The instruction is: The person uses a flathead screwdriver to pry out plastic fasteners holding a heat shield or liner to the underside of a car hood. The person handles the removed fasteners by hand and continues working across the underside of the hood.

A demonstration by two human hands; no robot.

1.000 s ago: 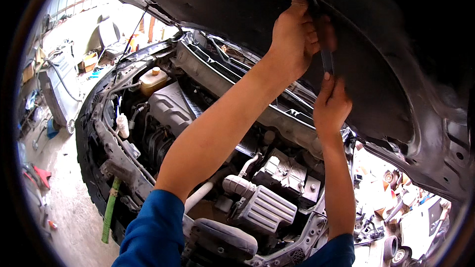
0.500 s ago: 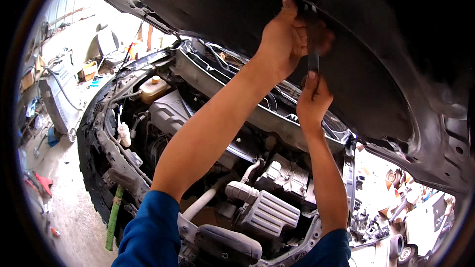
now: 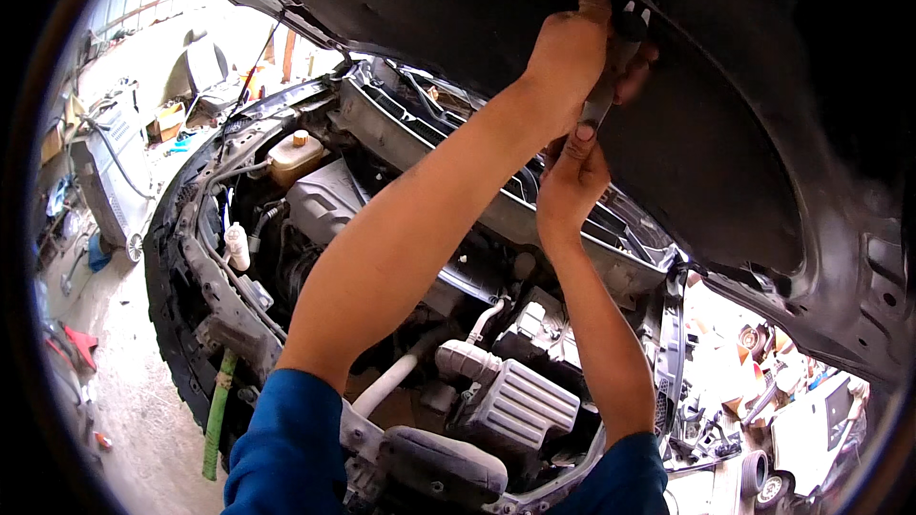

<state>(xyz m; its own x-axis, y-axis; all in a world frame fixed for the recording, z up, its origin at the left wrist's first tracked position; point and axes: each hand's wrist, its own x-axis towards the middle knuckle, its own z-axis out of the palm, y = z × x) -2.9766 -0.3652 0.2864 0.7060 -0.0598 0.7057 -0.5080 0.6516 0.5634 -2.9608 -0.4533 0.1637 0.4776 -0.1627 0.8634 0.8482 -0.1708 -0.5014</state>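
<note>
Both my arms reach up to the underside of the raised hood, where a dark insulation liner [image 3: 410, 19] is fitted. My right hand [image 3: 572, 186] is closed round the lower end of a dark forked hand tool [image 3: 605, 88], its thumb along the shaft. Two pale prongs at the tool's upper end lie close to the liner's edge. Higher up, my left hand [image 3: 571, 52] has its thumb raised beside the prongs. Its other fingers pass behind the tool and appear curled round it, though they are partly hidden. The tool's exact kind is unclear.
Below my arms lies the engine bay, with a ribbed air filter box [image 3: 527, 408], a coolant reservoir [image 3: 295, 158] and a white bottle [image 3: 237, 246]. A green-wrapped bar [image 3: 220, 410] hangs by the front edge. Loose car parts and wheels [image 3: 775, 488] lie at the right.
The tool has tilted, its forked end moving right and its lower end left. My left hand has shifted right and slightly up, while my right hand has moved left.
</note>
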